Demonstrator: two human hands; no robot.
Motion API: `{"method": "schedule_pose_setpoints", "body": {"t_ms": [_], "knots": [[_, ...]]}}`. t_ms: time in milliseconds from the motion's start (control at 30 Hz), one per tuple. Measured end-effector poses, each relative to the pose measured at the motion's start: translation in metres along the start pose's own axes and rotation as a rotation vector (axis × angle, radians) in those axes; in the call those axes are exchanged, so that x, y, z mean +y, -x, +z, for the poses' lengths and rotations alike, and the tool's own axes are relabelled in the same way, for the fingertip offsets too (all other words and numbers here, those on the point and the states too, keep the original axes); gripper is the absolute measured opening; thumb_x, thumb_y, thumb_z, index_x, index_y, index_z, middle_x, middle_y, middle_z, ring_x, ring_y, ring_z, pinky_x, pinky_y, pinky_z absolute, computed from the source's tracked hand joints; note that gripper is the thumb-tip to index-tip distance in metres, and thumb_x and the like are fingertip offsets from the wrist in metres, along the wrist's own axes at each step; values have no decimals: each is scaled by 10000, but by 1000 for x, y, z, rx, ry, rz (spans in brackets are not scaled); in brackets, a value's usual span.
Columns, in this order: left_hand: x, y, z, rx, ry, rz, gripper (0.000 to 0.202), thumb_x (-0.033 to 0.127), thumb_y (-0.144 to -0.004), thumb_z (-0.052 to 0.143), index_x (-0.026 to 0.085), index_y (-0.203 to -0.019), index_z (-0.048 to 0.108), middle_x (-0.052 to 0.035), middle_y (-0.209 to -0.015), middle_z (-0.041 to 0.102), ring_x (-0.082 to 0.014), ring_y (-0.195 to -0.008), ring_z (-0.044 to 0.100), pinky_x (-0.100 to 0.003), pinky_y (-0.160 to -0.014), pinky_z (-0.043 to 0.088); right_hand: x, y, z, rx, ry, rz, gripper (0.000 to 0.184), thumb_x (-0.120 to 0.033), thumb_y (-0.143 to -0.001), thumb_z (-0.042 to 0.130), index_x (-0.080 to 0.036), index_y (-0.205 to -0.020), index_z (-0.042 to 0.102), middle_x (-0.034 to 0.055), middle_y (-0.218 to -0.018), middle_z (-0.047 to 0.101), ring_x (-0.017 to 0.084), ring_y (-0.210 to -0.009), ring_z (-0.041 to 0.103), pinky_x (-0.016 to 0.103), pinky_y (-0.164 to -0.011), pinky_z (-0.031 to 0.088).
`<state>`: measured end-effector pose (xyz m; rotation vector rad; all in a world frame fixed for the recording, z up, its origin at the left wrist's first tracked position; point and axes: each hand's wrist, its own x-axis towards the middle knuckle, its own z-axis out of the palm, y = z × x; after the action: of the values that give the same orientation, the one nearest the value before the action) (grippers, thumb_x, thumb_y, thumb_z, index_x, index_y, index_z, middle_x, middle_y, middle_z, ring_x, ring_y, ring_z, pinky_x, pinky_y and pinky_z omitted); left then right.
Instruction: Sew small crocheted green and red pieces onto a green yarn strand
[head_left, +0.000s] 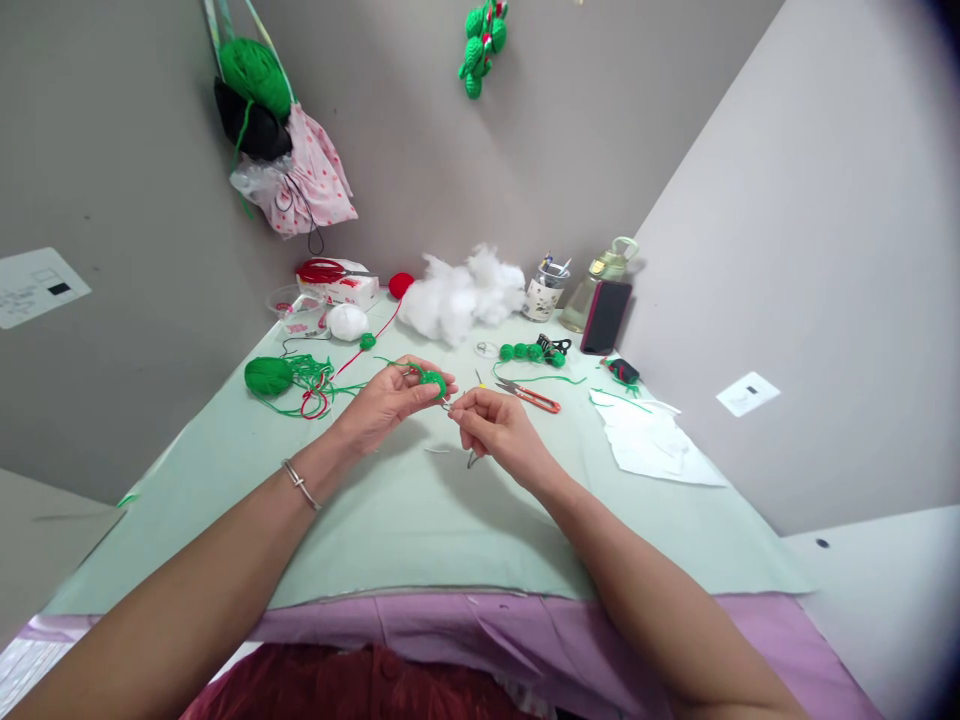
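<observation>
My left hand [390, 398] pinches a small green crocheted piece [433, 381] above the pale green table [397, 520]. A green strand runs from the piece to the green yarn ball [268, 376] at the left. My right hand [496, 425] is closed on a thin metal crochet hook [448, 404] whose tip meets the green piece. Both hands hover close together over the middle of the table. A silver bangle circles my left wrist.
Red-handled snips [534, 397] lie just beyond my right hand. White stuffing [461, 292], small green balls [529, 352], a phone [606, 316], a bottle [600, 285], a cup of tools [546, 290] and white paper [652, 445] are around. Yarn bags [277, 150] hang on the wall.
</observation>
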<state>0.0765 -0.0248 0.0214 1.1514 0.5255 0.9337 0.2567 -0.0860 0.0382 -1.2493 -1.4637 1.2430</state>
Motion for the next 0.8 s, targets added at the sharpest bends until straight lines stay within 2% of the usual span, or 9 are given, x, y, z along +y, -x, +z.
{"method": "schedule_pose_setpoints", "body": {"t_ms": [100, 267, 333, 433, 533, 667, 800], "knots": [[-5, -1, 1, -34, -7, -7, 231, 264, -769, 760, 168, -946, 648, -73, -1044, 707, -184, -957, 648, -377, -969, 443, 3, -1, 1, -9, -36, -24, 177, -336, -827, 611, -172, -764, 583, -44, -539, 572, 62, -435, 434, 195, -454, 351], [-6, -1, 7, -4, 10, -1, 192, 270, -764, 761, 184, -911, 673, -33, -992, 707, -153, -901, 632, -326, -911, 446, 6, -4, 2, 8, -83, -51, 210, -377, -817, 636, -171, -794, 598, -39, -550, 575, 68, -451, 452, 203, -465, 360], [-3, -1, 8, 22, -14, 38, 179, 301, -793, 734, 185, -923, 696, -30, -970, 703, -143, -872, 621, -306, -887, 445, 6, -4, 2, 12, -94, -52, 214, -383, -816, 640, -172, -812, 609, -37, -558, 576, 71, -454, 453, 209, -469, 362], [0, -1, 5, 122, 2, 76, 193, 347, -826, 699, 173, -904, 729, -37, -944, 706, -134, -857, 616, -265, -859, 445, 4, -5, 1, 17, -102, -53, 215, -385, -814, 647, -173, -810, 616, -34, -564, 571, 75, -454, 442, 220, -470, 351], [1, -2, 0, 180, 139, 45, 192, 343, -841, 689, 164, -894, 735, -38, -954, 708, -126, -869, 629, -233, -833, 468, 4, -5, 0, 28, -105, -76, 222, -384, -788, 677, -166, -794, 636, -32, -595, 544, 76, -487, 420, 227, -477, 321], [5, -4, -6, 206, 373, 22, 110, 237, -883, 642, 156, -926, 704, -31, -921, 697, -111, -879, 655, -199, -794, 522, 4, -6, -2, 70, -86, -77, 219, -377, -770, 696, -163, -770, 652, -33, -612, 494, 82, -525, 408, 236, -508, 312], [14, -4, -8, 265, 473, 37, 71, 175, -888, 627, 147, -932, 676, 5, -761, 634, -56, -729, 627, -110, -611, 496, 4, -6, -5, 66, -105, -87, 208, -365, -776, 693, -162, -767, 649, -32, -631, 497, 79, -527, 430, 242, -537, 327]]}}
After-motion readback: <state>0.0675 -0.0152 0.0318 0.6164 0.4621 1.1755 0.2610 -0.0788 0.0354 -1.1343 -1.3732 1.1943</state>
